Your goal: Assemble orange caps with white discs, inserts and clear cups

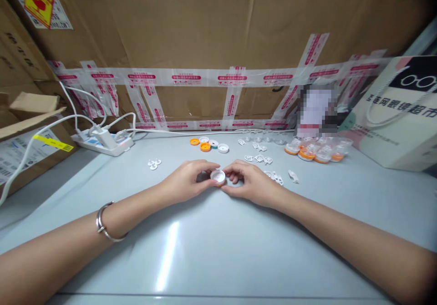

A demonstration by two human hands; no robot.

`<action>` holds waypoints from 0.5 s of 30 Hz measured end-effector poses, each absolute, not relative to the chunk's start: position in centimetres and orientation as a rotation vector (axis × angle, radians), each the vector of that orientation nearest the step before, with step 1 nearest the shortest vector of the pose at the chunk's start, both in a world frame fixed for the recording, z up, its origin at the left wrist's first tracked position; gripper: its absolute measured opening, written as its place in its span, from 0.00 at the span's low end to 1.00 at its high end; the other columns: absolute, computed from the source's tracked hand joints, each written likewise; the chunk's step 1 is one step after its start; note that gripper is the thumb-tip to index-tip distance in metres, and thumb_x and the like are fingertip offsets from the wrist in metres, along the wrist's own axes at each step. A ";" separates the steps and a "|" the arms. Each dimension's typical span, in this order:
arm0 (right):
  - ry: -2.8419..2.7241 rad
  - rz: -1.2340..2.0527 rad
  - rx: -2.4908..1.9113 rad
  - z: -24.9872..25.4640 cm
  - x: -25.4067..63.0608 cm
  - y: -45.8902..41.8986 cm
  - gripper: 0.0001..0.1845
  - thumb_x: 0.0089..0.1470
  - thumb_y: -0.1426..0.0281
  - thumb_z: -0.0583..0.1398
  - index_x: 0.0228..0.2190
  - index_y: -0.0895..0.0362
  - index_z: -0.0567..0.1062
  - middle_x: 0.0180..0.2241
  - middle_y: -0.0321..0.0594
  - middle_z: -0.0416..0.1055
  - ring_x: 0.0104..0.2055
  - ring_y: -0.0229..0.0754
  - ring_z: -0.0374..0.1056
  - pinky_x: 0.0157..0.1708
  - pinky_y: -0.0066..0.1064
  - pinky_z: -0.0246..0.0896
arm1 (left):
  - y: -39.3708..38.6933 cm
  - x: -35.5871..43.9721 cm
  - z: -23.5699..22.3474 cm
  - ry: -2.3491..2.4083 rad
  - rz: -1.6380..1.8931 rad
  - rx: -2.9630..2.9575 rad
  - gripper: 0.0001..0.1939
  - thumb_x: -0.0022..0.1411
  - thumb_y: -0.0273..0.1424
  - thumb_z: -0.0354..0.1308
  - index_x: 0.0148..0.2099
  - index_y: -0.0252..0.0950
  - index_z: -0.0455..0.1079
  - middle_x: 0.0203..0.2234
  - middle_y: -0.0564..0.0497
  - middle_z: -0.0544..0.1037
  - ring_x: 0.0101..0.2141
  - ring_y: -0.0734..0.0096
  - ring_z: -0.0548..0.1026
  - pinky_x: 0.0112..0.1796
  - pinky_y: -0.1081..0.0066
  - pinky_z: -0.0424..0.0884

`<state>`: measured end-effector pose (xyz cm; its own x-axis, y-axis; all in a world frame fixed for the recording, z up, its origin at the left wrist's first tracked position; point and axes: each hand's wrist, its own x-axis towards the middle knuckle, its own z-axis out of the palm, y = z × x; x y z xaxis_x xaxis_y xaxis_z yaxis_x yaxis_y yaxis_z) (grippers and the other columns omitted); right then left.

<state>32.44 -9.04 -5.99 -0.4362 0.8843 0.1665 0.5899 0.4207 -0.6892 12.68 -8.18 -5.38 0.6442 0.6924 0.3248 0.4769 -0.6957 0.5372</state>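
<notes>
At the middle of the table, a small round part (217, 176) with a white rim and a bit of orange at its lower edge lies between my two hands. My left hand (191, 177) grips it from the left with thumb and fingers. From the right, the thumb and forefinger of my right hand (251, 182) close on its other side. Just behind sit several round bases (205, 147) in orange, white and green. White flat cut-out pieces (259, 158) are scattered beyond my right hand, and small white disc pieces (154, 164) lie left of my left hand.
Clear domes (269, 137) stand in a row at the back. Capsules with orange bases (307, 152) cluster at the right, by a paper bag (392, 123). A power strip (102, 141) with white cables sits back left near an open carton (34, 145). A large cardboard box (191, 27) walls the rear.
</notes>
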 end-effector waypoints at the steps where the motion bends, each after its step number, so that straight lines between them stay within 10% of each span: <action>1: -2.160 0.747 -1.245 -6.0 32.4 -9.0 0.13 0.42 0.70 0.61 0.34 0.58 0.75 0.31 0.39 0.66 0.30 0.36 0.63 0.33 0.29 0.62 | -8.2 12.6 -5.3 0.924 0.708 2.477 0.13 0.59 0.33 0.55 0.47 0.37 0.69 0.36 0.49 0.75 0.34 0.71 0.72 0.35 0.73 0.67; 15: -2.161 0.652 -1.156 -6.9 32.3 -8.7 0.10 0.42 0.70 0.62 0.32 0.59 0.76 0.28 0.38 0.66 0.28 0.35 0.62 0.30 0.27 0.60 | -8.3 12.9 -4.9 1.019 0.615 2.485 0.11 0.58 0.36 0.56 0.42 0.36 0.70 0.32 0.50 0.72 0.32 0.71 0.70 0.35 0.72 0.65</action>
